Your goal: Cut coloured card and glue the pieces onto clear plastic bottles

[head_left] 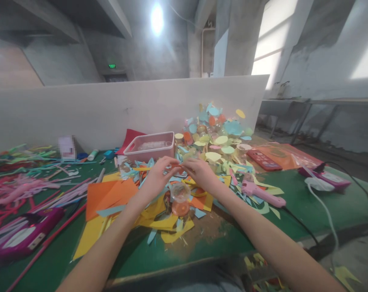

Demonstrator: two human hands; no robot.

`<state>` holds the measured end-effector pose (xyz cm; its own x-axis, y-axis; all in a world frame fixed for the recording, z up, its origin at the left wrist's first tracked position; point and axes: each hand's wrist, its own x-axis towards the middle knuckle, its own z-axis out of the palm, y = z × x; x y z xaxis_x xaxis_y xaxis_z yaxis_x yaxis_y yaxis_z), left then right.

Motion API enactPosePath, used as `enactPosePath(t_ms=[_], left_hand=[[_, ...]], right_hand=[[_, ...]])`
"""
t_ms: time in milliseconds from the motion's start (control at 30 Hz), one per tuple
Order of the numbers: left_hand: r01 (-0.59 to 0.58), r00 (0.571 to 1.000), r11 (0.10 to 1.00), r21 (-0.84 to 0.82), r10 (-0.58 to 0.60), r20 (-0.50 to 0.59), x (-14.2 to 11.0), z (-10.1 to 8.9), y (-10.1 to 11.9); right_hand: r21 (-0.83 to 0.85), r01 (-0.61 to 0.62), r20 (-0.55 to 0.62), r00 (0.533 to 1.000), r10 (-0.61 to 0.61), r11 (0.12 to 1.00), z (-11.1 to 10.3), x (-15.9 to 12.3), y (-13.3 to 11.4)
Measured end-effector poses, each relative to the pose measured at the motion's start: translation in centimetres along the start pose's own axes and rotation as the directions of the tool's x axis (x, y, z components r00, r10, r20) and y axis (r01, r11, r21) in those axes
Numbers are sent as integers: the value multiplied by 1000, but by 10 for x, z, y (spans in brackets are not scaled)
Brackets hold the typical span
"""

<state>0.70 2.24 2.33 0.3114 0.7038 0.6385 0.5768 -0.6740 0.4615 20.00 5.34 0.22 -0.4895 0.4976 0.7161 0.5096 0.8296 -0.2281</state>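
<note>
My left hand (159, 174) and my right hand (200, 172) meet fingertip to fingertip above the middle of the table. Both are pinched closed on a small piece between them, too small to name. Just below them stands a clear plastic cup (180, 194) with an orange paper disc (180, 208) at its base. Yellow and orange paper sheets (110, 194) and blue offcuts lie under and around the hands.
A pink glue gun (261, 192) with a black cord lies right of my right hand. A pink tray (150, 147) sits behind, beside a heap of cups with coloured paper discs (220, 134). Pink and green straws (22, 186) cover the left. Power strips (326, 177) are at right and left.
</note>
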Motion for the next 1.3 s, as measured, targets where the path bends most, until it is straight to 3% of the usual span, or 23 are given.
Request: enactPosePath(t_ms=[133, 233, 467, 700, 867, 1000, 1167, 1300], left_hand=[[-219, 974, 961, 166, 226, -23, 0, 2, -7], [-303, 950, 927, 222, 313, -12, 1, 4, -9], [-331, 933, 910, 249, 355, -57, 3, 1, -4], [-421, 882, 838, 347, 467, -60, 6, -3, 4], [-430, 887, 773, 466, 459, 56, 2, -9, 5], [-386, 891, 738, 553, 454, 17, 0, -13, 3], [-332, 909, 799, 501, 414, -58, 0, -13, 0], [-256, 944, 895, 366, 312, -104, 0, -12, -3]], right_hand=[[-91, 41, 30, 999, -39, 995, -2, 1, -2], [-144, 59, 43, 998, -53, 988, -4, 2, -5], [-178, 103, 29, 995, -99, 979, -6, 1, -4], [-196, 112, 12, 994, -112, 974, -11, 2, -2], [-202, 104, 8, 994, -105, 974, -13, 2, 0], [-180, 96, 19, 995, -94, 979, -14, 1, -1], [-159, 46, 33, 999, -41, 986, -16, 2, -4], [-26, -65, 41, 997, 66, 998, -13, 2, -4]])
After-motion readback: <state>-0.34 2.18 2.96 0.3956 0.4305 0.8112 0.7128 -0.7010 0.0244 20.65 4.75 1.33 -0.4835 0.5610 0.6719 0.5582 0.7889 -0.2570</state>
